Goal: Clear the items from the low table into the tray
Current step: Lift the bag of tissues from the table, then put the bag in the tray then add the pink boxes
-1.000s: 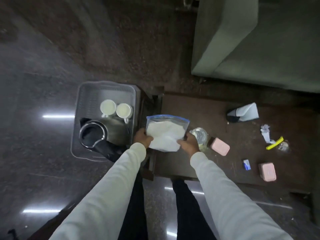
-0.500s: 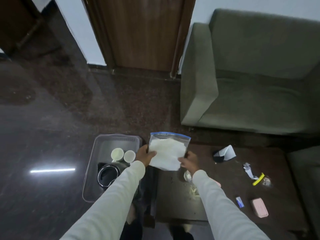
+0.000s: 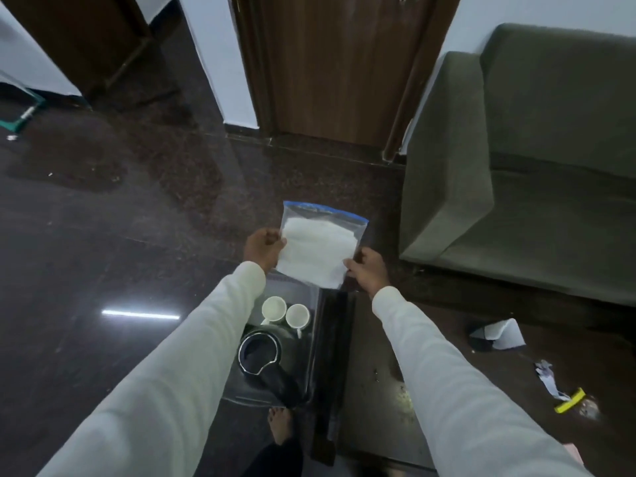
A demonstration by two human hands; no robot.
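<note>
A clear zip bag (image 3: 315, 247) with a blue seal and white contents hangs in the air above the tray's far end. My left hand (image 3: 263, 247) grips its left edge and my right hand (image 3: 366, 270) pinches its lower right corner. Below, on the floor left of the low table (image 3: 378, 390), the clear plastic tray (image 3: 311, 359) holds two white cups (image 3: 273, 308) (image 3: 297, 315) and a dark kettle (image 3: 260, 352). My left sleeve covers much of the tray.
On the dark table lie a white folded carton (image 3: 500, 334), torn wrapper scraps (image 3: 547, 375), a yellow clip (image 3: 569, 400) and crumbs. A green sofa (image 3: 516, 173) stands behind the table. A wooden door (image 3: 330, 63) is ahead. My bare foot (image 3: 280, 425) is by the tray.
Both hands have lifted the zip bag higher and a little left, over the tray's far end. The view tilted up, so the pink boxes and glass left the frame.
</note>
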